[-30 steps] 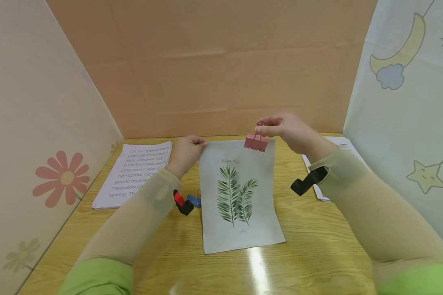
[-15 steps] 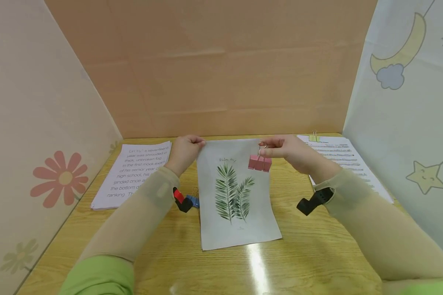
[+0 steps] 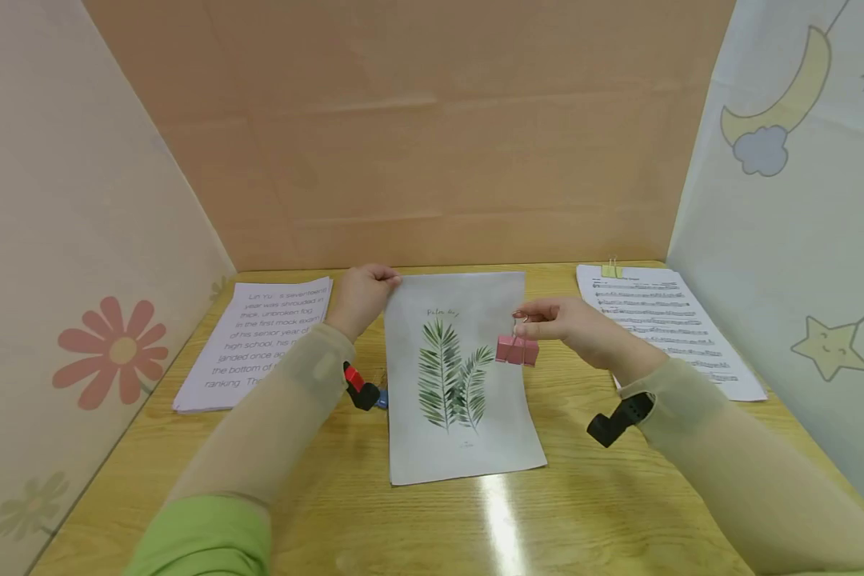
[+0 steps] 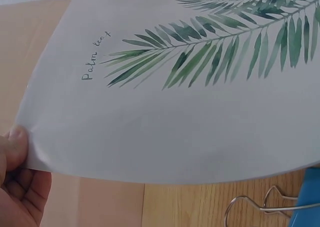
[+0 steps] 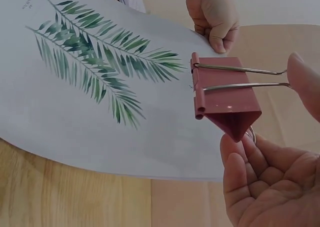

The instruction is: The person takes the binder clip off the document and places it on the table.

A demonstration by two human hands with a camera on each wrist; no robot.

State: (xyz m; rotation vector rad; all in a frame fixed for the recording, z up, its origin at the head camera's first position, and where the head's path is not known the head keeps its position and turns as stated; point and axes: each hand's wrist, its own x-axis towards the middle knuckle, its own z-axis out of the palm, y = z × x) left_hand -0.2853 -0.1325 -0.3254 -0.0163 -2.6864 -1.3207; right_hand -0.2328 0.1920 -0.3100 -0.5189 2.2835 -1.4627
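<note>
My left hand point(image 3: 363, 296) pinches the top left corner of a white sheet point(image 3: 466, 460) with a painted palm leaf on it. The sheet stands tilted up from the wooden table, its lower edge curving toward me. A pink binder clip point(image 3: 516, 350) is held by its wire handles between the thumb and fingers of my right hand point(image 3: 583, 332). In the head view this clip overlaps the sheet's right edge. The right wrist view shows the pink clip point(image 5: 227, 92) with its mouth facing the sheet point(image 5: 165, 142), a thumb on one handle and fingers under the other.
A blue binder clip point(image 3: 382, 398) lies on the table point(image 3: 317, 512), partly hidden behind the sheet. At left is a stack of large-print text pages point(image 3: 259, 336). Sheet music point(image 3: 684, 336) with a yellow binder clip point(image 3: 611, 271) lies at right. Walls rise on three sides.
My right hand has moved down and slightly right with the pink binder clip, from the sheet's top edge to its right side. The left hand keeps its pinch on the corner.
</note>
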